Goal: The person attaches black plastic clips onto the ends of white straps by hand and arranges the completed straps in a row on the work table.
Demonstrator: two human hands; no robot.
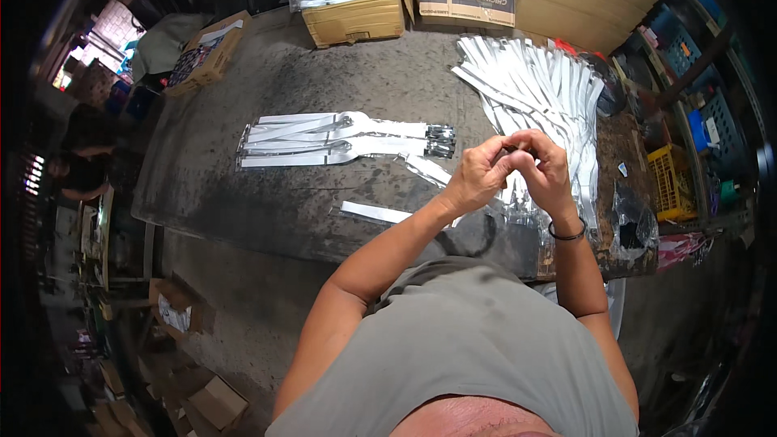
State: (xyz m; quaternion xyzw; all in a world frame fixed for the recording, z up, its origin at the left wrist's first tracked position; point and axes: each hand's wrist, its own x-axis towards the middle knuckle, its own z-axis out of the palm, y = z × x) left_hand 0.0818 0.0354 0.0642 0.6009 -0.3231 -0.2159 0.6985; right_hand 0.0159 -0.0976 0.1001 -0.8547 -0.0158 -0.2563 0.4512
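At counter [267,194] centre: left hand [477,174] and right hand [546,170] pinched together on small dark piece [508,148]; finished bundle [340,139] at nine o'clock, loose silver strips [542,81] at twelve still waiting.

left hand [479,174] + right hand [544,170]: fingertips pinched together | over silver strips [534,81] | worn table [267,194]

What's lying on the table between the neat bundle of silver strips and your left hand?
In the head view, one loose silver strip lies slanted between the bundle and the left hand; otherwise bare dark tabletop.
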